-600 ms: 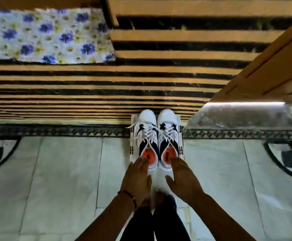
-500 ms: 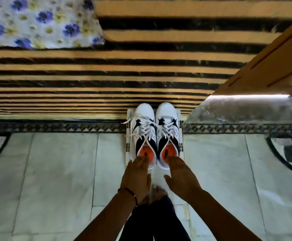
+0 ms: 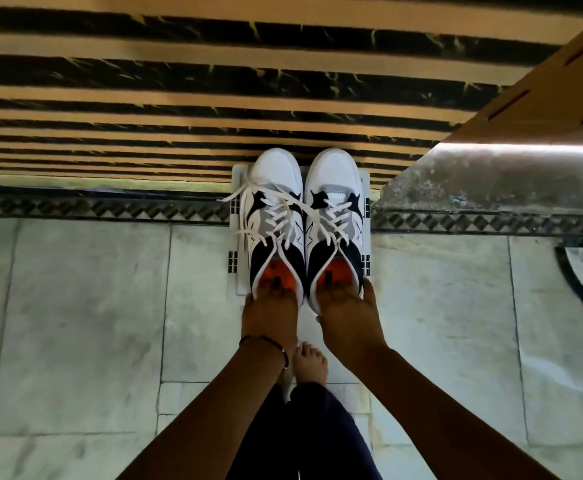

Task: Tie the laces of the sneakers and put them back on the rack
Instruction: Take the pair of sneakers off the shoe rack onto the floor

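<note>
White sneakers (image 3: 304, 230), laces (image 3: 276, 216) loose, sit side by side on a white tray (image 3: 234, 271) at the marble floor's (image 3: 85, 306) far edge. Left hand (image 3: 271, 313) and right hand (image 3: 347, 313) grip their heels.

Home entrance hall: marble floor (image 3: 75, 323), striped stairs (image 3: 179, 98), bare foot (image 3: 310, 363).

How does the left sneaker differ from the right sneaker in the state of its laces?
The left sneaker has loose lace ends spilling over its outer side and across onto its neighbour; the right sneaker shows only crossed lacing, with no ends trailing off its outer side. The left hand reaches the left heel, the right hand the right. Both are white and black with orange insoles, untied.
</note>
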Action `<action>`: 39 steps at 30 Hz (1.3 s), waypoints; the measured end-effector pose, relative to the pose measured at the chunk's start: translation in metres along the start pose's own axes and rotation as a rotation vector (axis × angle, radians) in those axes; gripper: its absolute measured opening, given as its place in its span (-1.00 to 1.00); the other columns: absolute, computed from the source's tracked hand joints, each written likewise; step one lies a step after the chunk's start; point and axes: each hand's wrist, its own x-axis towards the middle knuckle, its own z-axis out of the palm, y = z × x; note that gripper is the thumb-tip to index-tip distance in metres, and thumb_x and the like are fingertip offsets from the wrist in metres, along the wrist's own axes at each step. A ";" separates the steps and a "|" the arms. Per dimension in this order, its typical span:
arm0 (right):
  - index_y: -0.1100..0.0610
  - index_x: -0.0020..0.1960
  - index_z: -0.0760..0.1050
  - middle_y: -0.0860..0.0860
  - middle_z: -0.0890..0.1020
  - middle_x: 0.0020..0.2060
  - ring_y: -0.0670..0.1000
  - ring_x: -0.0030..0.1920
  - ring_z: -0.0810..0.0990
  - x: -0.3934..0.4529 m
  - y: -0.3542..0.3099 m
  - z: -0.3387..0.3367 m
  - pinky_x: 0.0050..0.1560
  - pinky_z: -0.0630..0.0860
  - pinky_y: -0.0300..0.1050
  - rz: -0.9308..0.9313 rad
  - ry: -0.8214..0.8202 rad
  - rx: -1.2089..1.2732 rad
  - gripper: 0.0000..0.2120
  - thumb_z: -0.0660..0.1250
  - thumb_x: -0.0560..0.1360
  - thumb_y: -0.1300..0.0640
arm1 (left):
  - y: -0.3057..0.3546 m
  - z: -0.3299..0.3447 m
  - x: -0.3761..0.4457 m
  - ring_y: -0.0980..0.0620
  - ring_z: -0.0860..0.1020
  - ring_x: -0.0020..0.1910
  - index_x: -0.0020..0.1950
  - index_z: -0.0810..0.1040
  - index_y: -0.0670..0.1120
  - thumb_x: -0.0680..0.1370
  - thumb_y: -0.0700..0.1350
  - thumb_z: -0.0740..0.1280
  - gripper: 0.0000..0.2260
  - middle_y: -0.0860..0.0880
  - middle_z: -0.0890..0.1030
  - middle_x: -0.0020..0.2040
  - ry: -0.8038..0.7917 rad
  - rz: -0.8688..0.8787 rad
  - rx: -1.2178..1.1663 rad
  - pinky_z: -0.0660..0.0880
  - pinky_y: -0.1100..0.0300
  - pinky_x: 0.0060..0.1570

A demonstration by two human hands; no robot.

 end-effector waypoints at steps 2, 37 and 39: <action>0.19 0.00 0.62 0.09 0.71 -0.17 0.14 -0.02 0.67 -0.002 -0.002 0.004 0.02 0.51 0.38 0.004 0.030 -0.007 -0.26 0.65 -0.17 0.09 | 0.001 0.005 0.001 -0.15 0.27 0.43 0.51 -0.05 -0.10 0.55 -0.11 0.21 -0.37 -0.15 0.25 0.48 0.027 -0.015 0.042 0.34 -0.01 0.33; 0.29 0.09 0.54 0.23 0.68 -0.04 0.25 0.18 0.56 -0.262 -0.072 0.235 0.30 0.40 0.18 -0.163 -0.250 0.014 -0.42 0.51 0.13 0.09 | -0.067 0.330 -0.134 -0.05 0.30 0.40 0.41 0.26 -0.03 0.52 -0.24 0.16 -0.54 -0.02 0.36 0.42 -0.008 0.021 0.025 0.27 0.08 0.38; 0.30 0.01 0.58 0.17 0.70 -0.24 0.19 -0.02 0.66 -0.243 -0.068 0.264 0.27 0.41 0.22 -0.205 -0.233 -0.042 -0.43 0.52 0.03 0.13 | -0.078 0.360 -0.098 -0.06 0.37 0.35 0.38 0.31 -0.03 0.52 -0.23 0.16 -0.58 -0.04 0.43 0.36 0.004 0.049 0.010 0.33 0.10 0.32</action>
